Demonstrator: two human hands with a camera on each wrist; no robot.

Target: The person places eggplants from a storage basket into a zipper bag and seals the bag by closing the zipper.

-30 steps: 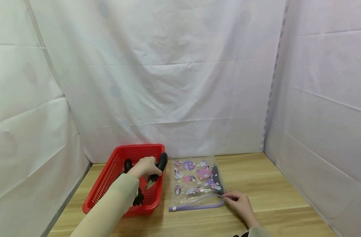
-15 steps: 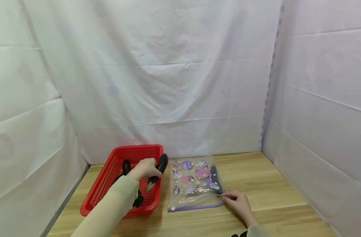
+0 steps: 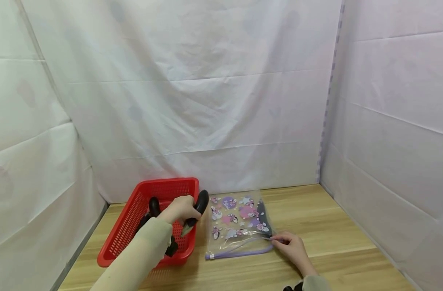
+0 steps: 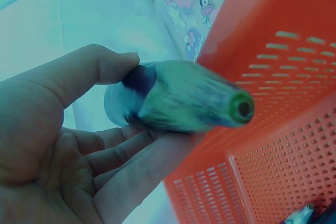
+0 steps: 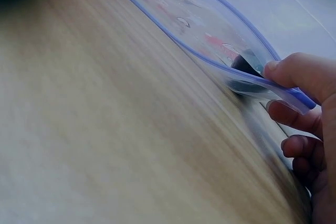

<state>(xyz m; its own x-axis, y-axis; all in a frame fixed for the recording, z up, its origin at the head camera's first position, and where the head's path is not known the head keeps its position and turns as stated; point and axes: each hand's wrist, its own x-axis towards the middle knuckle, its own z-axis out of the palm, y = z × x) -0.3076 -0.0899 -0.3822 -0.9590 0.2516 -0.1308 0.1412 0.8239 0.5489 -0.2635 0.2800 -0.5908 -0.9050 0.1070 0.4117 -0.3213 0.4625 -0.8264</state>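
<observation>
Gripping an eggplant [image 3: 202, 202] near the basket [image 3: 170, 181] with left hand [image 3: 181, 207], pinching the bag [image 3: 234, 230] with right hand [image 3: 292, 247].

Basket wall [image 3: 190, 246] bars the left; bag mouth [image 3: 239, 254] gapes.

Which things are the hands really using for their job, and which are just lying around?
Seems part of the job:
left hand, gripping a long, dark, green-capped eggplant
right hand, pinching a clear, printed, purple-edged plastic bag
red, rectangular, holed plastic basket with more dark eggplants

Seems just there:
white cloth hangings
pale wood-grain table
</observation>
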